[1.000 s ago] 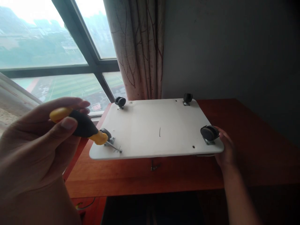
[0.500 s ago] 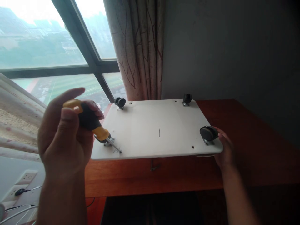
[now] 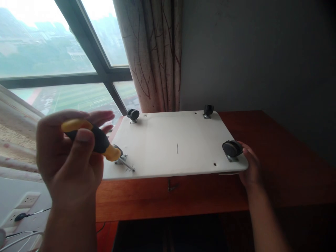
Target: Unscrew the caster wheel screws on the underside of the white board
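Observation:
My left hand (image 3: 76,154) holds a yellow and black screwdriver (image 3: 98,140), thumb pressed on the handle and some fingers stretched out. The screwdriver slants down to the right, its tip at a screw (image 3: 133,170) near the front left corner of a white board (image 3: 168,136). Black casters stand at the board's corners; the front left caster (image 3: 117,150) is partly behind the screwdriver. My right hand (image 3: 250,164) grips the board's front right corner, beside another caster (image 3: 232,148). Its fingers are partly hidden by the caster and the board.
Beneath the board is a reddish-brown wooden table (image 3: 278,154), with a small metal piece (image 3: 170,189) at its front part. A window (image 3: 47,52) and a curtain (image 3: 154,52) are behind. Wall sockets (image 3: 28,199) with cables sit at the lower left.
My left hand has turned on the screwdriver handle, its fingers now stretched further out. The screwdriver's tip stays at the screw. My right hand keeps its place at the board's corner.

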`<state>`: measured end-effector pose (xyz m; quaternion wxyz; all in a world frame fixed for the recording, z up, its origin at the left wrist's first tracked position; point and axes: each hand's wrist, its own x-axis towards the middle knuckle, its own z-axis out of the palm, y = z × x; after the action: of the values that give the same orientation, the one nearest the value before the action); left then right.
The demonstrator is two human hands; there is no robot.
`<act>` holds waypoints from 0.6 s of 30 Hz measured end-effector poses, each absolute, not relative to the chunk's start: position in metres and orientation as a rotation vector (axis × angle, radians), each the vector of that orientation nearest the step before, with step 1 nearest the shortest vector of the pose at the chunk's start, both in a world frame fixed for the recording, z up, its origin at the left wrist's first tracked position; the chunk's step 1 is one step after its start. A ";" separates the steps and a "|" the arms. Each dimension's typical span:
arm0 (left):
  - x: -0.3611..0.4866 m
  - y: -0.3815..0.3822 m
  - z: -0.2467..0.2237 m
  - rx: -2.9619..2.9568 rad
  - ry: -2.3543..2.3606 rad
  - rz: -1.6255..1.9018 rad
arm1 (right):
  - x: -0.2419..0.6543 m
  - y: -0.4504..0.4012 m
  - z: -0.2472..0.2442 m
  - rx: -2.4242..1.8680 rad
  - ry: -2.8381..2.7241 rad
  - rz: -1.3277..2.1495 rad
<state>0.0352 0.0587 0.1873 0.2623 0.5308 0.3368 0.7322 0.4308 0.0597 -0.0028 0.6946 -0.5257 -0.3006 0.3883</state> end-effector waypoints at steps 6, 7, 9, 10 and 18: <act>0.024 0.059 0.186 1.494 0.669 1.770 | 0.429 0.059 0.000 -1.177 -0.658 0.867; 0.023 0.060 0.185 1.485 0.663 1.755 | 0.429 0.059 0.001 -1.175 -0.658 0.869; 0.024 0.062 0.184 1.460 0.680 1.768 | 0.429 0.059 0.001 -1.174 -0.656 0.871; 0.027 0.063 0.183 1.448 0.709 1.805 | 0.429 0.059 0.000 -1.173 -0.655 0.873; 0.037 0.066 0.184 1.401 0.914 2.062 | 0.431 0.060 -0.003 -1.164 -0.666 0.873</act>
<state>0.0374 0.0657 0.1842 0.2408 0.5119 0.3343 0.7538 0.4308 0.0596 -0.0028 0.6964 -0.5220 -0.2987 0.3916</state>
